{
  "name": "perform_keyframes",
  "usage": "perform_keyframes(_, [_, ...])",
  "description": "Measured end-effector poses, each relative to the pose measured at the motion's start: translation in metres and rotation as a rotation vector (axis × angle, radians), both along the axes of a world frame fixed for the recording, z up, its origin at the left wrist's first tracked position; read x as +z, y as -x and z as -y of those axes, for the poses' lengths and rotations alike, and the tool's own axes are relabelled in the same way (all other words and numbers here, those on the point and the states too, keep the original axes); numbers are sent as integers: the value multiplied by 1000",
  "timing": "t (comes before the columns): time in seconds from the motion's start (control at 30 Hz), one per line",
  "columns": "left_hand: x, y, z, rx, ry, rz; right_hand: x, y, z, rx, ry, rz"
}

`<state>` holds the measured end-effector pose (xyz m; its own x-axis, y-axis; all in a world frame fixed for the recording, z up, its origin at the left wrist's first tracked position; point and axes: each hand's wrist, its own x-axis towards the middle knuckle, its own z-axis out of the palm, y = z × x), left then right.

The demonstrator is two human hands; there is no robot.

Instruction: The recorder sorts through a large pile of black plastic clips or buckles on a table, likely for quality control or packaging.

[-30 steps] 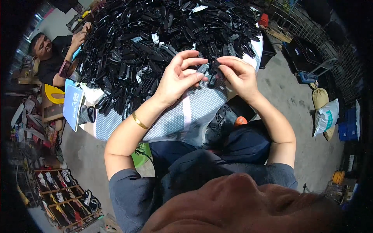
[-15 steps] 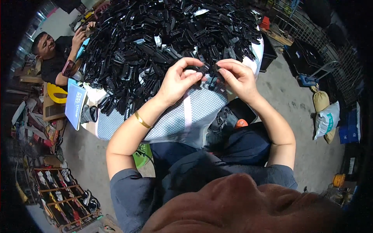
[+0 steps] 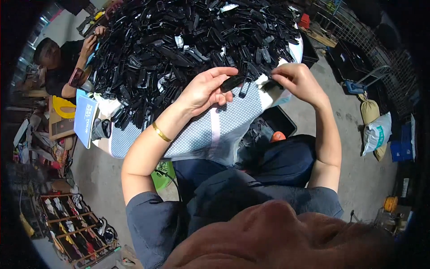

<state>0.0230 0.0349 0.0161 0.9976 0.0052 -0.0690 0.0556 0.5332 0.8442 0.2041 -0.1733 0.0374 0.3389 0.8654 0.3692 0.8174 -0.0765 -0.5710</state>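
A large heap of long black plastic pieces (image 3: pixel 179 58) covers the table in front of me. My left hand (image 3: pixel 204 93), a gold bangle on its wrist, is closed at the heap's near edge. Between its thumb and forefinger sits a black plastic piece (image 3: pixel 233 82). Just right of that, another black piece with a looped end (image 3: pixel 244 88) lies over the edge of the heap. My right hand (image 3: pixel 302 83) is farther right, its thumb and fingers pinched together low over the heap's right corner. What its fingertips grip is too dark to make out.
A white dotted cloth (image 3: pixel 192 139) drapes the table's near side. Beneath the right side stands a black bin (image 3: pixel 284 119). A blue booklet (image 3: pixel 86 120) hangs at the left edge. Across on the left, a co-worker (image 3: pixel 60 62) handles something. Sacks (image 3: pixel 376 136) stand at the right.
The hands have drawn apart. My right hand has moved right, away from the left, to the heap's right corner. My left hand stays near the middle with its fingers shifted.
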Motion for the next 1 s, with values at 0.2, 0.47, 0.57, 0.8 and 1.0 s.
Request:
perform_keyframes(0.2, [1,3,21,80,-604,-147,0,-3,12,64,185,63])
perform_keyframes(0.47, [-14,14,34,191,-1541,250,-22,3,4,165,225,280])
perform_keyframes(0.57, [-8,16,39,272,-1586,219,-19,6,3,159,242,291])
perform_keyframes(0.8, [-2,0,39,213,-447,3,-19,44,-26,277,95,-1097])
perform_keyframes(1.0, [-8,3,28,232,-135,-42,-22,42,-34,344,57,-1029])
